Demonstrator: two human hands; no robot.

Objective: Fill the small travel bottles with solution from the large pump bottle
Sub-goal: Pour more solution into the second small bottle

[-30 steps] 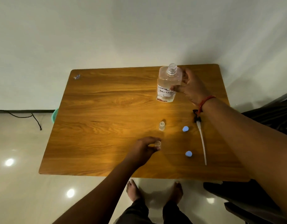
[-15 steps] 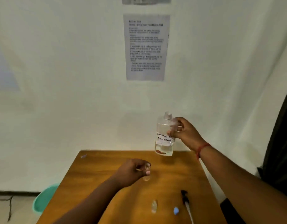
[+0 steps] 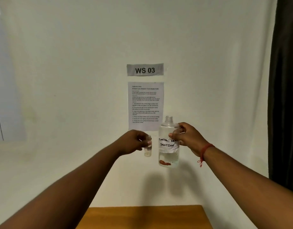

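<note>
- Now both arms are stretched out in front of the person and held up high above the wooden table (image 3: 145, 216), of which only the far end is seen at the bottom of the head view.
- A big clear bottle (image 3: 168, 142) is held upright in the air by the right hand (image 3: 187, 139), well above the table.
- The fingers of the right hand are curled round the upper half of the big bottle from its right side; the thumb is laid across the white label, and one finger is set higher, near the shoulder of the bottle.
- The words "CONTACT LENS SOLUTION" are partly read on the label, with some letters hidden by the thumb.
- The neck of the big bottle is open at the top, with no pump on it, and some clear liquid is seen in the lower part.
- A red thread (image 3: 204, 150) is tied round the right wrist.
- A small travel bottle (image 3: 148, 148) is pinched by the left hand (image 3: 134, 142), just to the left of the big bottle and not touching it.
- The small bottle is held upright, and its top is lower than the neck of the big bottle. Its top is partly hidden by the fingers, so it cannot be told for sure if it is open.
- The fingers of the left hand are curled tight round the upper part of the small bottle, with the back of the hand turned to the camera.
- On the wall behind the big bottle, a printed sheet (image 3: 145, 105) is stuck, and a sign reading "WS 03" (image 3: 145, 69) is stuck above it.
- A dark curtain (image 3: 284, 96) is hung far to the right of the big bottle.
</note>
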